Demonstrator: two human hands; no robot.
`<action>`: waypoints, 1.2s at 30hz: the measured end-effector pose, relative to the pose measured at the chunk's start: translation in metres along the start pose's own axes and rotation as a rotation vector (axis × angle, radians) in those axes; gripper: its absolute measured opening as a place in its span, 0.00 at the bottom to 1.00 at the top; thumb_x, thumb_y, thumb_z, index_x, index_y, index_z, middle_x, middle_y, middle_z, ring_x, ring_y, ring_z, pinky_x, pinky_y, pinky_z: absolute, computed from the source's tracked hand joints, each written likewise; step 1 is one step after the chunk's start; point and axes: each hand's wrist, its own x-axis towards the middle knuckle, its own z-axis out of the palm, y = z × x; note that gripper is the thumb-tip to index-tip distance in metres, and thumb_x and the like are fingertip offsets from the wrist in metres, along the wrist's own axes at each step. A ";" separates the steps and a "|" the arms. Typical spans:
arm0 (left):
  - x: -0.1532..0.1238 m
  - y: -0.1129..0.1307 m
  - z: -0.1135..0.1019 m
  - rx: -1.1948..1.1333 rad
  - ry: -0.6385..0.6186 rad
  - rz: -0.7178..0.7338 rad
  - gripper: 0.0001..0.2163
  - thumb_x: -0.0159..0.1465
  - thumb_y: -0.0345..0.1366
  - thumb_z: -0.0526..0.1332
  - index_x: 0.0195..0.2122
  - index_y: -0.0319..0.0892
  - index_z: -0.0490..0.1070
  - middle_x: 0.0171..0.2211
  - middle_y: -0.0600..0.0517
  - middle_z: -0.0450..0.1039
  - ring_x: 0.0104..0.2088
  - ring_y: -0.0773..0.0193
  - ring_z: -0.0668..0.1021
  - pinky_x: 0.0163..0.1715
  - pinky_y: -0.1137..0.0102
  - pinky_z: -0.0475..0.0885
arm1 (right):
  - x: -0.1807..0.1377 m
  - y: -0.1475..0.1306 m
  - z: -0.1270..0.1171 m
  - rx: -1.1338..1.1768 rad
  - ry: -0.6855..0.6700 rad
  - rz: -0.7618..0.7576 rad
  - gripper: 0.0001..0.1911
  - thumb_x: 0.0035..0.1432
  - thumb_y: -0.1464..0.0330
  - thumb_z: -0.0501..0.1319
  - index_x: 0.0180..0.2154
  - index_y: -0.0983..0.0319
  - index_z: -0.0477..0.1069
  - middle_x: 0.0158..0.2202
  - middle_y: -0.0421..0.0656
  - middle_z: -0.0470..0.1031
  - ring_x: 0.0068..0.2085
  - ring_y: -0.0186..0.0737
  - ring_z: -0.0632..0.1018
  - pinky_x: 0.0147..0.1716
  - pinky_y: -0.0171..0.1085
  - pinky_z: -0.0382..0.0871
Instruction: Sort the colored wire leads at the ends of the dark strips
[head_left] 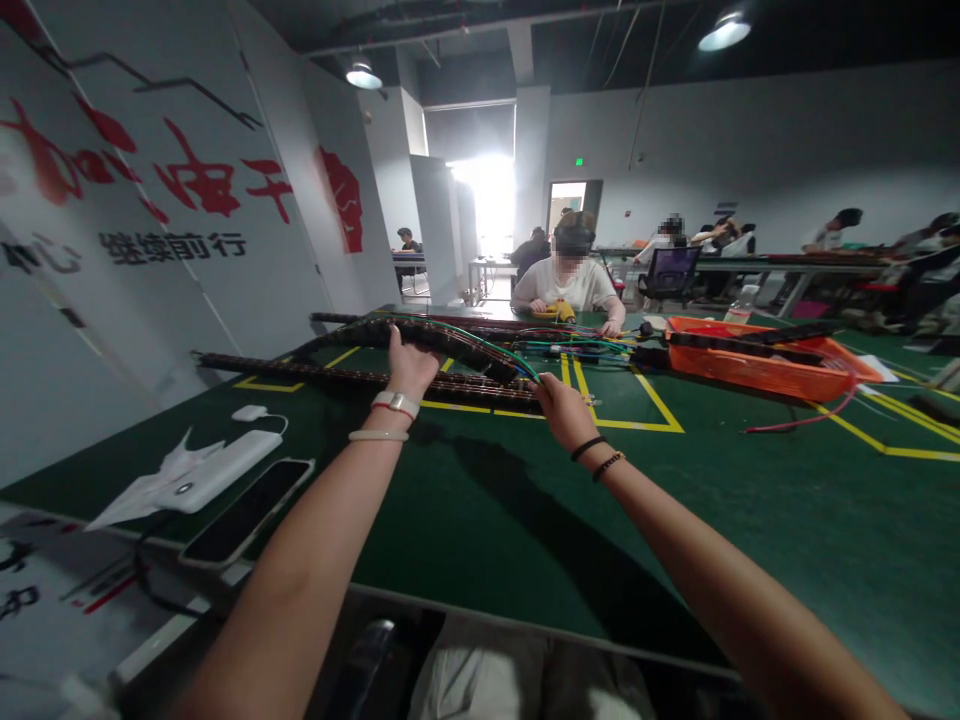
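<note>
My left hand [411, 364] is wrapped round a long dark strip [459, 348] with copper-coloured marks along it, its thumb up and its other fingers partly hidden behind. That strip arches above the table. Along its top runs a green wire [491, 338], whose near end passes into my right hand [564, 406]. The right fingers are pinched closed on the wire beside the strip's end. Beneath both hands lies another long dark strip [337, 376], flat on the green table [465, 530].
Coloured wires [607, 345] lie towards an orange basket [765, 375] at right. Near left are a phone [249, 512], a white power bank [217, 472] and crumpled paper [161, 475]. Opposite sits a person [570, 275] with a yellow tool [561, 311]. Yellow tape [637, 425] marks the table.
</note>
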 end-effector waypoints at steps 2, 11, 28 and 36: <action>-0.009 0.007 0.006 0.011 -0.024 0.005 0.22 0.64 0.50 0.48 0.49 0.39 0.67 0.42 0.41 0.74 0.46 0.54 0.74 0.48 0.59 0.68 | -0.011 -0.002 0.008 0.128 0.022 -0.003 0.14 0.65 0.61 0.45 0.43 0.61 0.65 0.34 0.45 0.75 0.34 0.40 0.75 0.30 0.32 0.61; -0.045 0.014 0.015 0.026 -0.211 -0.041 0.16 0.63 0.45 0.52 0.42 0.38 0.69 0.35 0.44 0.75 0.45 0.53 0.74 0.47 0.57 0.69 | -0.041 -0.001 0.015 0.358 0.106 -0.013 0.14 0.63 0.61 0.45 0.39 0.60 0.64 0.30 0.43 0.71 0.30 0.40 0.72 0.28 0.32 0.60; -0.079 0.007 -0.016 0.074 -0.003 -0.074 0.19 0.63 0.47 0.52 0.49 0.40 0.69 0.45 0.43 0.73 0.49 0.51 0.73 0.46 0.57 0.71 | -0.073 0.006 0.041 0.432 -0.031 0.000 0.13 0.63 0.59 0.44 0.37 0.59 0.62 0.27 0.40 0.69 0.26 0.37 0.71 0.26 0.32 0.61; -0.074 0.002 -0.033 0.056 0.084 -0.095 0.19 0.64 0.46 0.52 0.49 0.40 0.68 0.46 0.42 0.73 0.47 0.53 0.75 0.45 0.56 0.73 | -0.079 0.004 0.044 0.404 -0.040 0.000 0.13 0.63 0.60 0.44 0.37 0.59 0.62 0.26 0.39 0.68 0.25 0.36 0.70 0.25 0.31 0.60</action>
